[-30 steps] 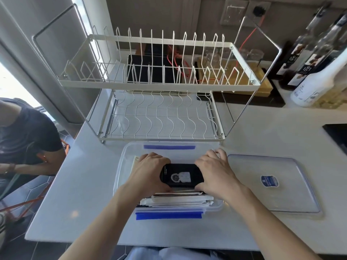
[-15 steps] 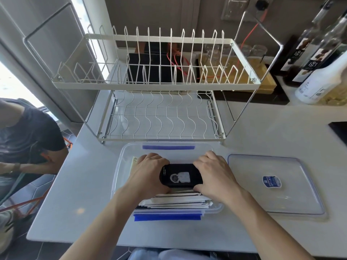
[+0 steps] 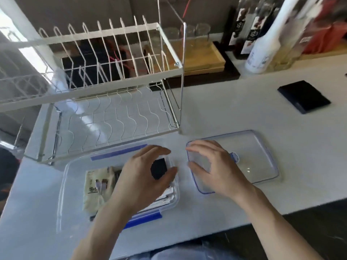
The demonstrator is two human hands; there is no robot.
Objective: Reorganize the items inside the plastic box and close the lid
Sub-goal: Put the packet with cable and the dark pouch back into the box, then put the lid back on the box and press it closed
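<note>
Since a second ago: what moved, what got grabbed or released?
The right hand let go of the black item in the plastic box and moved right, over the near-left corner of the lid; no grip yet. The left hand stayed on the box contents. Box, lid and dish rack stayed put; only the camera swung.

Lid [image 3: 249, 158] lies right of the box [image 3: 63, 194], rack [image 3: 105, 87] behind.

Clear blue-trimmed box [image 3: 62, 194] and lid [image 3: 262, 158], white rack [image 3: 112, 36], black packet [image 3: 159, 168].
</note>
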